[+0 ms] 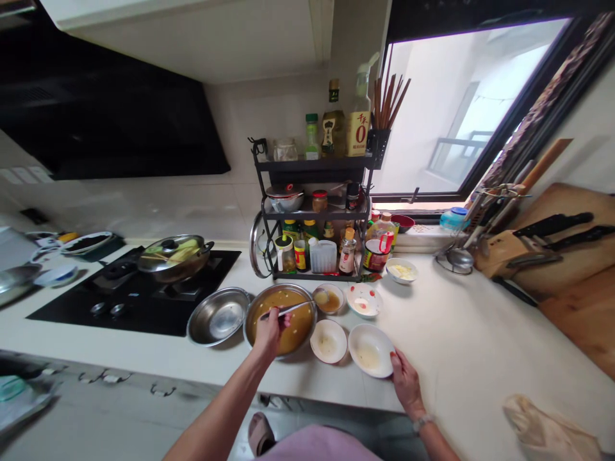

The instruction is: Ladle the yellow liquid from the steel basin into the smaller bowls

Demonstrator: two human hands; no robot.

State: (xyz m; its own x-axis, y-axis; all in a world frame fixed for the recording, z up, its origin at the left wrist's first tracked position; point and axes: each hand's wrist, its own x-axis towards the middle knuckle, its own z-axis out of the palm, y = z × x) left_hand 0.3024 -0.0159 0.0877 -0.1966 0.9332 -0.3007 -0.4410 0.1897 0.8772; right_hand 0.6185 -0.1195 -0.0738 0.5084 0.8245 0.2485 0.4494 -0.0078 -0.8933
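My left hand (270,331) grips the handle of a metal ladle (288,310) above a steel basin (246,325) of brown liquid with small pale bits. The ladle's head reaches over a small bowl (340,309) that holds some brownish liquid. At the right, my right hand (406,379) pinches the rim of a white bowl (384,342) with a little cloudy liquid in its bottom. Between the basin and that bowl stands another white bowl (331,353) with some residue. Behind it is a bowl with red patterns (372,310).
Left of the basin sits an empty steel basin (204,314). A lidded pan (175,270) stands on the black stove (139,314). A spice rack (317,216) with several bottles backs the counter. A knife block (500,253) and a cloth (542,422) lie to the right.
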